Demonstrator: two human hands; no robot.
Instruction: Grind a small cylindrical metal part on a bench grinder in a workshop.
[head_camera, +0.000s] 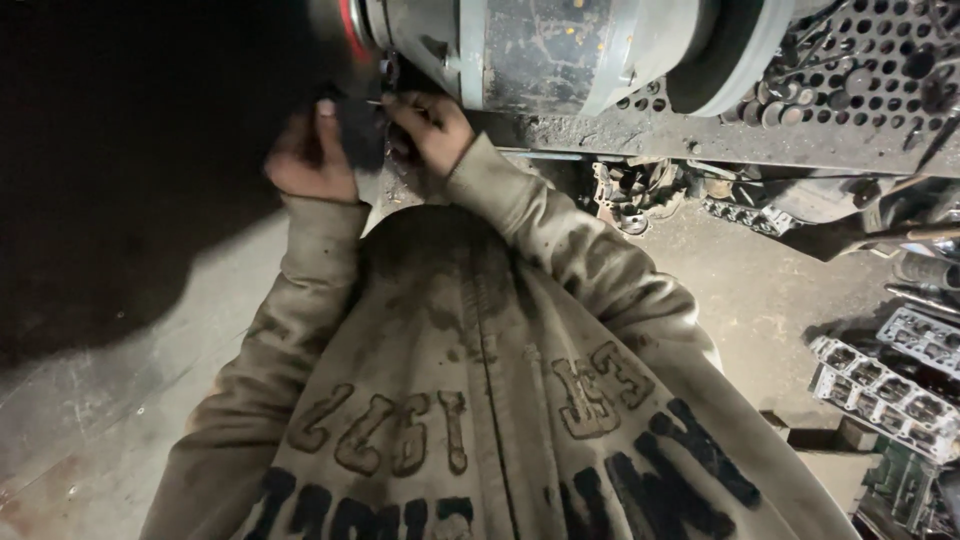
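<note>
We have both hands raised to the end of a big grey drum-shaped machine (560, 50) that sits on a grimy metal tabletop (640, 130). Our left hand (312, 155) cups a small dark piece (358, 125), fingers (325, 110) curled round it, pressing it up against the machine's end near its red ring (347, 25); held so, the piece stays steady against the face. Our right hand (432, 125) is pinched shut at the same spot, just beside the left, apparently on a thin metal bit, though it is too small and dark for us to tell what.

The dirty grey sleeves (560, 240) of our sweatshirt fill the middle of the view. Along the tabletop's far right a perforated plate (870, 70) carries small round parts. Under the tabletop's near edge lie cast engine parts (635, 195), and on the floor (760, 290) to the right rest cylinder heads (880, 390). The left side is deep shadow, hiding whatever is there.
</note>
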